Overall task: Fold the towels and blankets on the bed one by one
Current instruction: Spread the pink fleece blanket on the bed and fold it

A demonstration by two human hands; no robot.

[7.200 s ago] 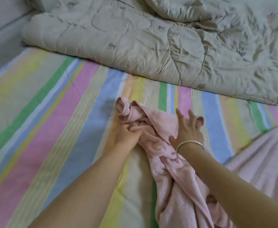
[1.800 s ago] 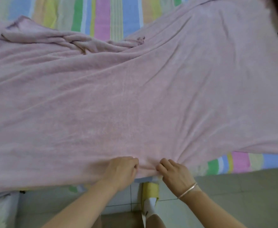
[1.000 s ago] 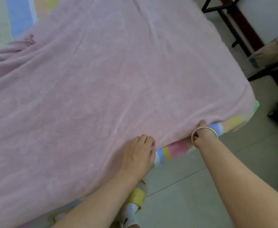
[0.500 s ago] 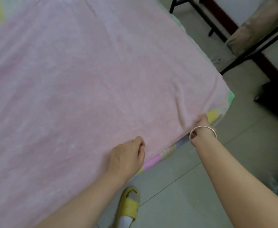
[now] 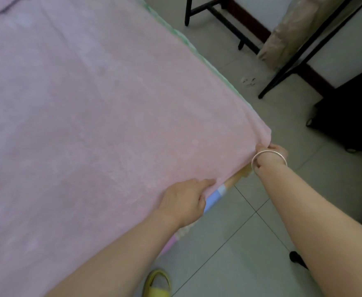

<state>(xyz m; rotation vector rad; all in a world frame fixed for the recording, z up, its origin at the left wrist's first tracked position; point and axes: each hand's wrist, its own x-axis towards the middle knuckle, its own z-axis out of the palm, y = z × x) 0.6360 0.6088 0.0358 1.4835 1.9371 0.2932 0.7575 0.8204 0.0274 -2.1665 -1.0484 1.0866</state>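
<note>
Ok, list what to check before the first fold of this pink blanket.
1. Left grip pinches the near edge of the pink blanket: ok.
2. Right grip holds the near corner: ok, the fabric creases toward it.
3. Blanket lies flat around both grips: ok.
4. Far edge and far corners spread out: cannot tell, out of view.
5. Near edge rests over the striped sheet, clear of the floor: ok.

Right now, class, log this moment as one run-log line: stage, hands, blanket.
stage: spread out, not yet folded | left hand: grips near edge of pink blanket | right hand: holds its corner | blanket: flat over striped sheet
</note>
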